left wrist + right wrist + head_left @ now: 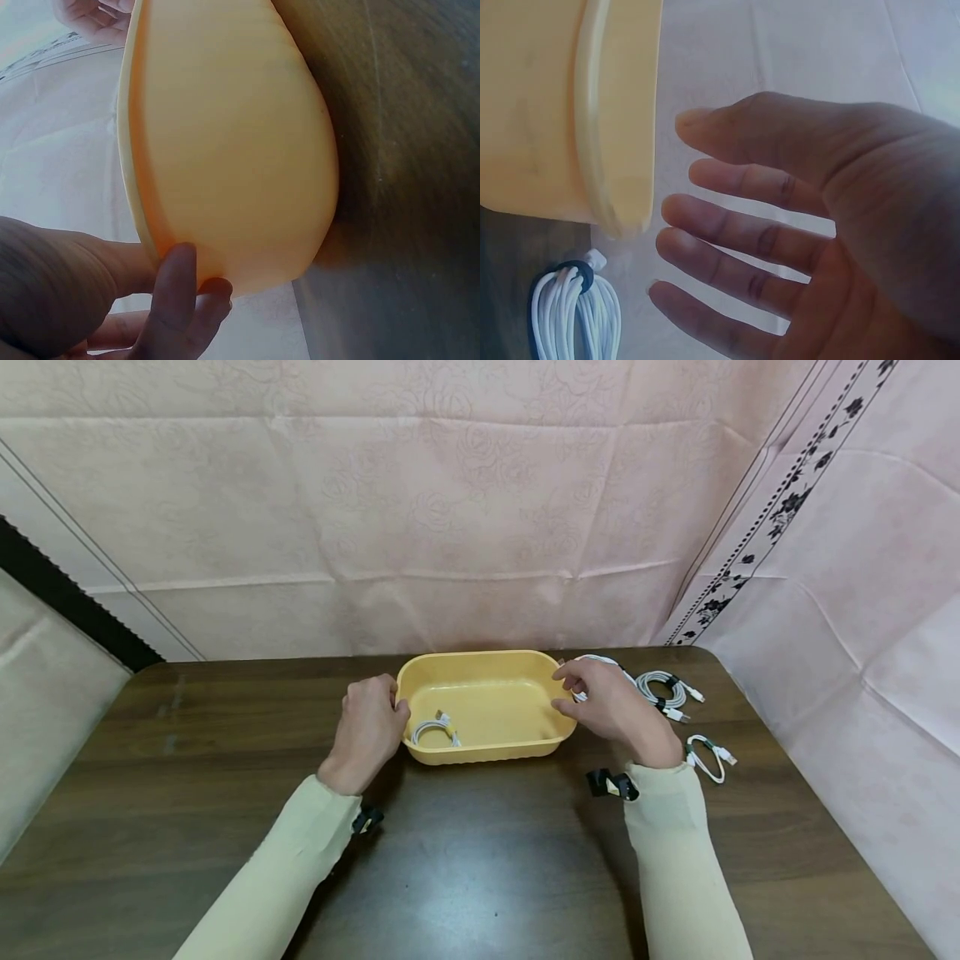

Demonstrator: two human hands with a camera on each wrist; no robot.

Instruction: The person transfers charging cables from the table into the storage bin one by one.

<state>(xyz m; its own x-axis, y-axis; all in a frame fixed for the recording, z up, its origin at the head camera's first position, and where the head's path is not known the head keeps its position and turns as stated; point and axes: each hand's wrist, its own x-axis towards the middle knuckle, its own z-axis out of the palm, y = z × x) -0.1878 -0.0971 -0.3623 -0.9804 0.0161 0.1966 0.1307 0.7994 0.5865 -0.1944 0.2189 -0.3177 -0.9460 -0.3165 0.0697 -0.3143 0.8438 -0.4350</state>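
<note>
A yellow plastic basin stands near the table's far edge, with a coiled white cable in its left part. My left hand grips the basin's left end, thumb over the rim and fingers against the outer wall in the left wrist view. At the other end is my right hand, fingers spread and relaxed. The right wrist view has its fingertips a little apart from the basin's rim, with nothing between thumb and fingers.
Right of the basin, a bundled white cable with a black tie lies partly behind my right hand. Closer to me is a smaller white cable with a dark tie. A pale patterned cloth hangs behind the wooden table.
</note>
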